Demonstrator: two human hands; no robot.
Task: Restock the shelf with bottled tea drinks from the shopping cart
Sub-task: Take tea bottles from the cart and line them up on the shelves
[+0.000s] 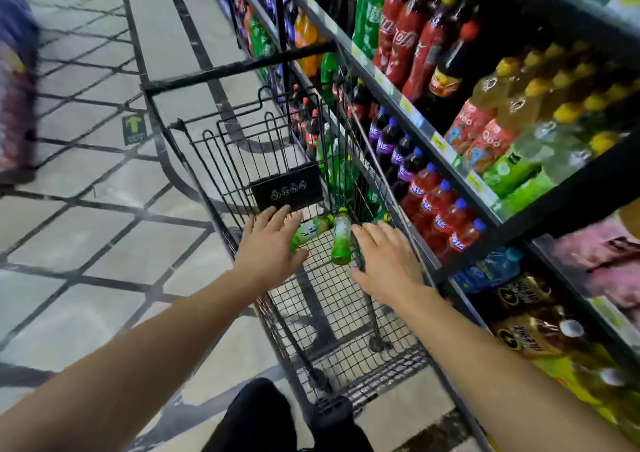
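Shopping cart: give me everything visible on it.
The shopping cart is black wire mesh and stands on the tiled aisle floor, close alongside the drinks shelf. A black bar handle runs across its far end, above a folding wire flap that carries a black plaque with small icons. Two green tea bottles lie on their sides on the basket floor. The left hand and right hand reach into it, fingers spread, neither gripping a bottle yet.

bare forearms with no sleeves in view, two bare hands (273, 247), and black trousers (256, 417) below.
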